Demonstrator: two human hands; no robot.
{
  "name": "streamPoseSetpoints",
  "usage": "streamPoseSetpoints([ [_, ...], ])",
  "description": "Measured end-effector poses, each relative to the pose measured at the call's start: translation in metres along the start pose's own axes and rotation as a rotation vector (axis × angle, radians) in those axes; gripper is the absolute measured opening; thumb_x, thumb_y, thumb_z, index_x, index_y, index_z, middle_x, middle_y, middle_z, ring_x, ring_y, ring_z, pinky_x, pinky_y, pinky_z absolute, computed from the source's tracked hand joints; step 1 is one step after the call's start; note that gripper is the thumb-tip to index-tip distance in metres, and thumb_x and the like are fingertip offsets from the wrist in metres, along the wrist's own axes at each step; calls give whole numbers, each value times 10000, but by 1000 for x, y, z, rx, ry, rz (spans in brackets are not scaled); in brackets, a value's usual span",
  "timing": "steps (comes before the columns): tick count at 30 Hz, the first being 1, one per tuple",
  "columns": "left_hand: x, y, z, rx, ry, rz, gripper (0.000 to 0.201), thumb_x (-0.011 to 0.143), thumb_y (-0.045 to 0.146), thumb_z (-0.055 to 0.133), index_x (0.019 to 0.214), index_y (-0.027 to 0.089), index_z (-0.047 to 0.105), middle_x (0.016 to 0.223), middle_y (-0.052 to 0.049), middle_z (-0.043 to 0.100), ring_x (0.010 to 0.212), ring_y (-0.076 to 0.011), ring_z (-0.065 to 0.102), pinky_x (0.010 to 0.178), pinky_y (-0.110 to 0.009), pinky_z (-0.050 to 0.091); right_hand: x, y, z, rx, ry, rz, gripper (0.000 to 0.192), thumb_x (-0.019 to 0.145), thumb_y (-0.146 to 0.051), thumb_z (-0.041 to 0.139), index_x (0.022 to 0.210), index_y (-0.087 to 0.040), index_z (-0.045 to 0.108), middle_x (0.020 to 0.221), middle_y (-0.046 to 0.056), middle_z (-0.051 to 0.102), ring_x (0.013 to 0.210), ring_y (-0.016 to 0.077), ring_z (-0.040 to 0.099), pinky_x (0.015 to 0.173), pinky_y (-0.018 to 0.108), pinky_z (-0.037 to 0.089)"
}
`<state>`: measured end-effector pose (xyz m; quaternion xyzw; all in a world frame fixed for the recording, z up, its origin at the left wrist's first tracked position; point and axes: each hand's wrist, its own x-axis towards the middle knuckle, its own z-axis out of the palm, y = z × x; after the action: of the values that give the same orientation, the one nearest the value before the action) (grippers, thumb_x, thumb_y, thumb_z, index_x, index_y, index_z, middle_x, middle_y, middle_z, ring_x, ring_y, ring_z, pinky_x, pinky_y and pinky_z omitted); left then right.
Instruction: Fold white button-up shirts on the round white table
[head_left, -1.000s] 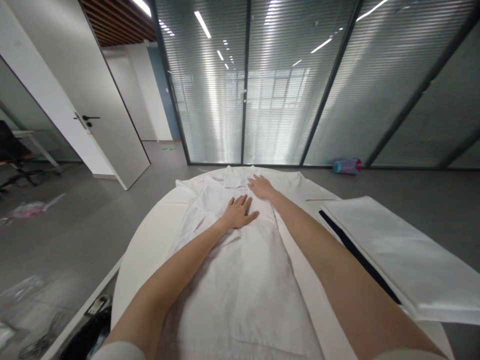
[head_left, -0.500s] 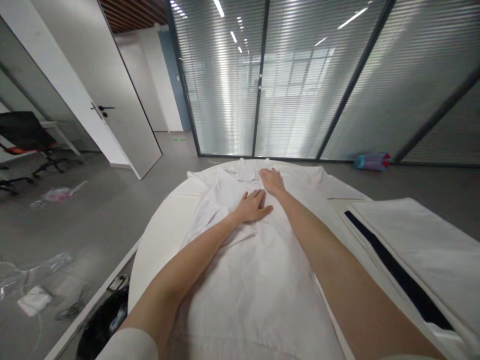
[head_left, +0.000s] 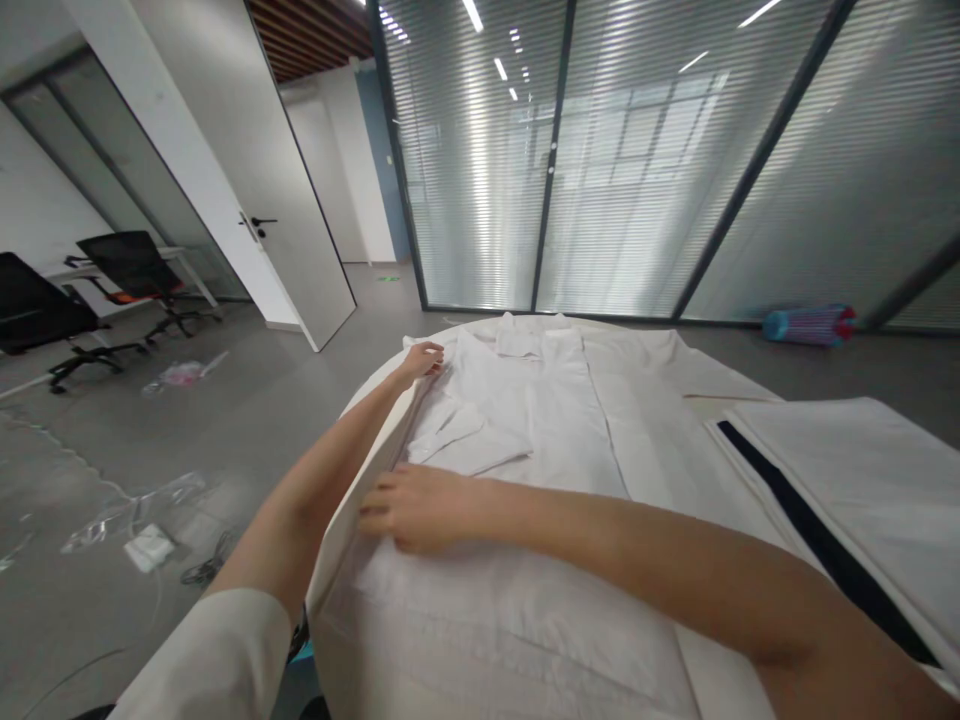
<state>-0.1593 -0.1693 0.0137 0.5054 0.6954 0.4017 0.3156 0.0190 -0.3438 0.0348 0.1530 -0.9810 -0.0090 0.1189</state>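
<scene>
A: Where's the garment?
B: White shirt (head_left: 540, 420) lies flat on the round white table (head_left: 337, 500), collar at the far side.
A: Left hand?
B: Left hand (head_left: 421, 360) is at the shirt's far left edge, fingers curled on the fabric; can't tell if it's a real pinch.
A: Right?
B: Right hand (head_left: 416, 508) reaches across, flat and open on the near left edge, holding nothing.

One view only, worn on the head, looking forward and down across the round bench (head_left: 352, 420) from close above its near edge. Both forearms run out from the bottom of the frame. The lens faces the glass partition (head_left: 600, 160) beyond, wide enough to catch the door (head_left: 292, 200) far left.
</scene>
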Motion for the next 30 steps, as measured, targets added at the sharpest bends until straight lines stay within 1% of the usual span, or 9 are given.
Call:
streamPoseSetpoints([
  [2,-2,0,-3,0,-37,-10,246,841,237,629,1060,133,667,916,-89,731,728,-128,684,671,-215,515,12,-23,7,-47,17,-80,222,958,-160,508,1123,-146,655,1085,75,687,1013,222,586,822,348,408],
  [4,-3,2,-4,13,-74,-21,215,833,246,648,1007,125,686,916,-100,740,768,-145,696,684,-219,513,17,-34,13,-86,19,-105,229,988,-137,453,1055,-149,672,1016,69,693,960,216,597,801,354,400],
  [8,1,10,-4,66,-135,-60,171,799,248,692,920,129,713,883,-99,748,780,-173,701,666,-233,508,19,-37,19,-130,38,-75,203,989,-155,485,941,-164,682,961,68,680,889,207,593,736,343,382],
  [12,8,20,2,122,-177,-96,169,771,228,721,916,140,722,881,-89,748,746,-177,693,630,-234,505,18,-37,16,-132,64,-40,164,981,-188,522,944,-207,681,942,56,667,872,211,584,711,346,371],
  [17,21,27,15,173,-178,-122,256,738,227,769,979,164,709,784,-53,714,706,-170,669,591,-219,506,0,-44,2,-158,192,25,196,975,-164,499,838,-198,635,892,49,651,818,204,574,676,342,351],
  [20,36,28,23,178,-153,-137,277,695,218,819,929,152,686,691,-37,663,656,-169,648,554,-221,491,-17,-51,-10,-180,283,16,227,946,-139,509,737,-199,574,752,23,619,726,190,553,656,341,343],
  [24,62,32,37,142,-94,-139,316,689,230,850,908,143,640,646,-5,605,588,-137,608,543,-224,481,-39,-67,-29,-235,431,16,255,839,-86,578,631,-206,491,589,-15,516,581,161,473,617,333,320],
  [27,80,37,51,109,-40,-136,303,760,278,820,928,126,619,653,8,585,550,-102,573,539,-215,474,-57,-80,-44,-266,445,78,217,804,-98,612,644,-201,509,590,-15,498,574,154,455,600,327,322],
  [30,92,45,66,89,-9,-133,249,904,334,687,1000,114,620,786,-12,628,610,-97,592,565,-226,510,-76,-91,-54,-284,400,140,171,846,-125,603,701,-197,548,634,-9,514,591,152,452,612,335,348],
])
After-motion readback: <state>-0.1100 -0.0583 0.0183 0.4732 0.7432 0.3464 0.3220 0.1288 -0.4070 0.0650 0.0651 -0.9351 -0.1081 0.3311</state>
